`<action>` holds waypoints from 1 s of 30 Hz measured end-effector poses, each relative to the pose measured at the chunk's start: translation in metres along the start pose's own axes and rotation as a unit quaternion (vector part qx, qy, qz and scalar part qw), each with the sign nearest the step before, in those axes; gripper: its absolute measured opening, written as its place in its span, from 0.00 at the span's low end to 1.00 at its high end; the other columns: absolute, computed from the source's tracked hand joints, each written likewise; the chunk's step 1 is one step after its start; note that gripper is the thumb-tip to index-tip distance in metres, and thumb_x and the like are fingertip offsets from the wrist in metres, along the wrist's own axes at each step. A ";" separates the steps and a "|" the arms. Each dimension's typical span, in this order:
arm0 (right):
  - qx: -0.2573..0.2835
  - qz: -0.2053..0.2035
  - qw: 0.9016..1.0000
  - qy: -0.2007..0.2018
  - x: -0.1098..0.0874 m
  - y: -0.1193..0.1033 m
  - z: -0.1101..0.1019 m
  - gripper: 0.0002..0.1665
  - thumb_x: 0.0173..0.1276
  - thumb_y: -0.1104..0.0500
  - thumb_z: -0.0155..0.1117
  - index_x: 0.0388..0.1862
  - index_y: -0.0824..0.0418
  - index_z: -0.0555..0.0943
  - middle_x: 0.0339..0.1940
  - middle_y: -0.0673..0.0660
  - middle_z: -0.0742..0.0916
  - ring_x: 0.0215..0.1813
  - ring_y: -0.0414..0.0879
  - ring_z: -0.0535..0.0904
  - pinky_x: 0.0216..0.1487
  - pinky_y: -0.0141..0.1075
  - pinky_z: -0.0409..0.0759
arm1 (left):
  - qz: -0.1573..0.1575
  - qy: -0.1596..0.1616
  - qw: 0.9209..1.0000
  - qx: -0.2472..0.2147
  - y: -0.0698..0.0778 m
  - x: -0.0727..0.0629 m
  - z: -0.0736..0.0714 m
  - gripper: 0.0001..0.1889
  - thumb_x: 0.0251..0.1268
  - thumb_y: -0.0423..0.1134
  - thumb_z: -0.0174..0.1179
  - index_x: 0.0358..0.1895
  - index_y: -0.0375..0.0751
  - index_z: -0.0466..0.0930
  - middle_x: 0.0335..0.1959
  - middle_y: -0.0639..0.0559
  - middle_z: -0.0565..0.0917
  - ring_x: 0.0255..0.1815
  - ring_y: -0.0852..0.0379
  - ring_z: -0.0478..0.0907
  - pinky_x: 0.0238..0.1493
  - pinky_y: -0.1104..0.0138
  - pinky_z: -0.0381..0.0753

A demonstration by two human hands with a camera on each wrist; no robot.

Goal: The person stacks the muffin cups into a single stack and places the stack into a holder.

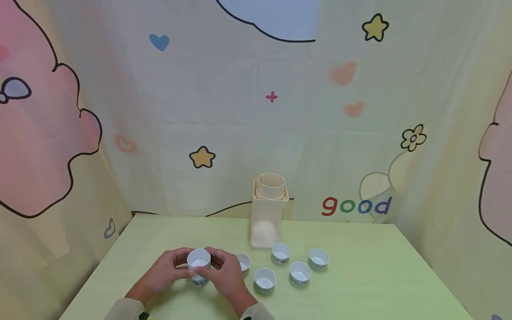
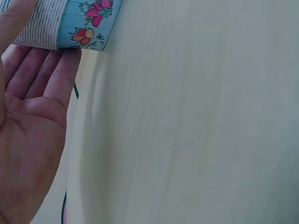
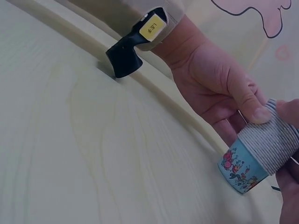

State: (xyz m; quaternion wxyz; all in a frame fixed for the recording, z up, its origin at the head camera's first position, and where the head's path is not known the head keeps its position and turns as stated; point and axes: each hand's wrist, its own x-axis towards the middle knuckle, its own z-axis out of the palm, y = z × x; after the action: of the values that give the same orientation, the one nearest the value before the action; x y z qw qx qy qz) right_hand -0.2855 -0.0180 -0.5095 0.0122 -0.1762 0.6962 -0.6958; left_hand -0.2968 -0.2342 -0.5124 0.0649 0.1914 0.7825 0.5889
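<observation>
A stack of nested paper cups point(image 1: 198, 257) stands upright between the two hands, left of the table's middle; its rims form a ribbed white band above a blue printed base. My left hand point(image 1: 170, 269) grips its left side, thumb in front and fingers behind. From the other side my right hand point(image 1: 226, 272) holds the same stack, its thumb across the front. The right wrist view shows the stack point(image 3: 264, 144) with the left hand point(image 3: 217, 77) around it. Whether its base touches the table cannot be told. Beside the right hand a paper cup point(image 1: 244, 262) is partly hidden.
Several more paper cups stand upright to the right, among them a front cup point(image 1: 265, 281) and a far-right cup point(image 1: 318, 258). Behind them a cream cup dispenser point(image 1: 266, 222) with a round tube on top stands near the printed backdrop point(image 1: 224, 111). All rest on a pale table point(image 1: 360, 275).
</observation>
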 end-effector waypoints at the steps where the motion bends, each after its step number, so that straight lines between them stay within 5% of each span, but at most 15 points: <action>1: 0.001 -0.001 1.000 0.001 -0.001 0.000 -0.001 0.35 0.58 0.60 0.82 0.62 0.70 0.81 0.59 0.62 0.88 0.62 0.50 0.84 0.63 0.35 0.82 | 0.003 -0.001 1.000 0.000 0.000 0.000 0.000 0.33 0.59 0.40 0.75 0.66 0.30 0.75 0.64 0.33 0.80 0.61 0.58 0.82 0.57 0.73 0.83; 5: -0.004 -0.004 1.000 -0.009 -0.006 -0.002 -0.007 0.33 0.60 0.59 0.80 0.63 0.68 0.81 0.61 0.62 0.87 0.64 0.52 0.83 0.65 0.37 0.81 | 0.009 -0.006 1.000 -0.008 0.000 -0.001 0.000 0.33 0.59 0.39 0.76 0.66 0.29 0.75 0.64 0.32 0.80 0.58 0.67 0.82 0.57 0.76 0.81; 15: -0.009 -0.012 0.999 -0.043 -0.022 -0.019 -0.038 0.30 0.66 0.62 0.75 0.66 0.68 0.79 0.66 0.65 0.83 0.70 0.60 0.78 0.68 0.37 0.79 | -0.003 -0.005 1.000 -0.016 0.000 0.000 -0.001 0.34 0.58 0.40 0.76 0.65 0.28 0.75 0.62 0.32 0.81 0.55 0.66 0.83 0.56 0.74 0.83; 24: 0.008 0.000 1.000 -0.018 -0.039 -0.024 -0.082 0.30 0.64 0.62 0.76 0.64 0.68 0.80 0.66 0.66 0.83 0.71 0.59 0.77 0.68 0.31 0.78 | 0.000 -0.007 1.000 -0.013 0.002 0.001 0.000 0.34 0.58 0.38 0.76 0.66 0.26 0.74 0.61 0.33 0.82 0.55 0.64 0.83 0.55 0.73 0.84; 30: -0.013 -0.030 0.999 0.033 -0.047 -0.023 -0.115 0.28 0.61 0.67 0.76 0.61 0.70 0.81 0.62 0.67 0.85 0.64 0.46 0.83 0.67 0.31 0.79 | 0.001 -0.003 1.000 -0.004 0.003 0.001 0.000 0.33 0.58 0.38 0.76 0.65 0.26 0.75 0.60 0.36 0.83 0.56 0.60 0.83 0.55 0.73 0.84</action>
State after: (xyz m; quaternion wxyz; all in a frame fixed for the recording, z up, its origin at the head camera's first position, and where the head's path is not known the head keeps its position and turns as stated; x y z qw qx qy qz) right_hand -0.2661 0.1058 -0.4939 -0.0337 -0.1741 0.6999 -0.6918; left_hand -0.2973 -0.2332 -0.5098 0.0674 0.1932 0.7798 0.5916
